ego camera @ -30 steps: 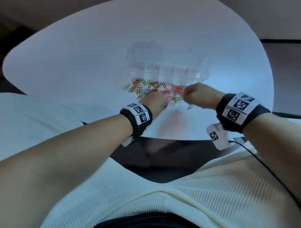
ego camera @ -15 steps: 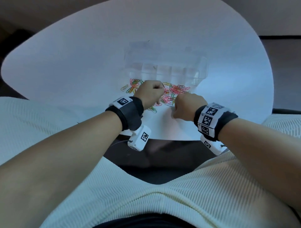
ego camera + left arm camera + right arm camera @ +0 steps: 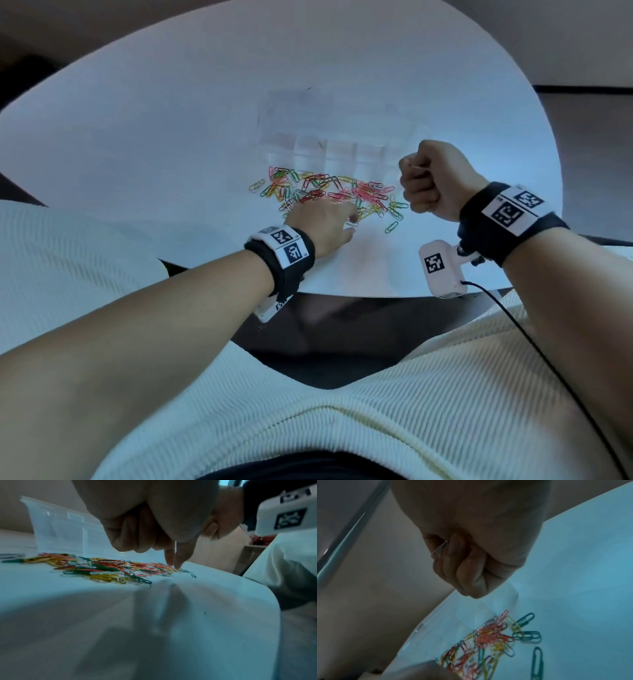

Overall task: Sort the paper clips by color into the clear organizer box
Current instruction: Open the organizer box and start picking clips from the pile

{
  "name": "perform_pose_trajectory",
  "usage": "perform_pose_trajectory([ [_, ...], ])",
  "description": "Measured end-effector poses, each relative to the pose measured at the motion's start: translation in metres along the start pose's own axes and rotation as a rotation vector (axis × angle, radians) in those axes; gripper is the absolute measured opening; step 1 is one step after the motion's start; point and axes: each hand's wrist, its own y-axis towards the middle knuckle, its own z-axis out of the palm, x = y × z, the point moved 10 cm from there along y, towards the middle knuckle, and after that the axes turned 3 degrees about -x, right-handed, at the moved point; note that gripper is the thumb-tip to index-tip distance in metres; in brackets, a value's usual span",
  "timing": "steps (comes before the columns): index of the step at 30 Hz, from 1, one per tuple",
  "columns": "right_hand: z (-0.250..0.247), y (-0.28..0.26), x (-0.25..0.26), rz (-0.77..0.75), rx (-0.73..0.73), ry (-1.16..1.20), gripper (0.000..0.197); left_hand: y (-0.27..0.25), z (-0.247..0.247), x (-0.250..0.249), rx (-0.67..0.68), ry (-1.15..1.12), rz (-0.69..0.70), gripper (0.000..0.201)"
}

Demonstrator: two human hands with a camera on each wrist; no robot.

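Note:
A pile of colored paper clips [image 3: 325, 193] lies on the white table just in front of the clear organizer box [image 3: 342, 144]. My left hand [image 3: 352, 226] is down at the pile's near right edge, thumb and forefinger pinching a pale clip against the table; the left wrist view shows these fingertips [image 3: 178, 562] meeting on the clips [image 3: 106, 569]. My right hand [image 3: 411, 169] is a raised fist right of the pile, by the box's right end. In the right wrist view it grips a pale paper clip [image 3: 439, 549] above the pile [image 3: 489, 638].
The round white table [image 3: 137, 137] has its front edge close to my wrists, with a dark gap below it. A few green clips [image 3: 392, 226] lie loose to the pile's right. A white wrist camera [image 3: 440, 270] with a black cable hangs under my right wrist.
My right hand has lifted from the pile's near edge and moved right and away, up beside the box. My left hand has come back down to the pile's near edge.

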Motion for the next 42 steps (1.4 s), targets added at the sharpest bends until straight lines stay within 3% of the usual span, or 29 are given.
perform_pose_trajectory([
  [6, 0.006, -0.003, 0.015, -0.023, 0.076, 0.239, 0.020, 0.004, 0.012, -0.002, 0.050, 0.146, -0.014, 0.028],
  [11, -0.011, 0.000, 0.019, -0.037, -0.011, 0.352, 0.048, 0.007, 0.019, -0.004, 0.153, 0.282, -0.038, 0.026],
  [16, -0.024, 0.003, 0.014, -0.014, -0.108, 0.388, 0.035, 0.009, 0.021, -0.014, 0.191, 0.330, 0.020, 0.024],
  [23, -0.027, 0.008, 0.008, -0.023, -0.195, 0.167, 0.023, 0.010, 0.021, -0.015, 0.258, 0.233, -0.008, 0.019],
  [27, -0.025, 0.007, 0.010, -0.038, -0.193, 0.106, 0.030, 0.005, 0.025, -0.015, 0.275, 0.182, -0.009, 0.012],
  [38, -0.024, 0.006, 0.013, -0.043, -0.179, 0.066, 0.039, -0.005, 0.029, -0.016, 0.270, 0.146, -0.009, 0.027],
  [40, -0.027, 0.006, 0.013, -0.035, -0.206, 0.065, 0.038, -0.006, 0.025, -0.015, 0.242, 0.051, -0.021, 0.024],
  [42, -0.036, 0.006, 0.010, 0.000, -0.272, 0.014, 0.035, -0.003, 0.016, -0.013, 0.196, -0.219, -0.066, 0.025],
])
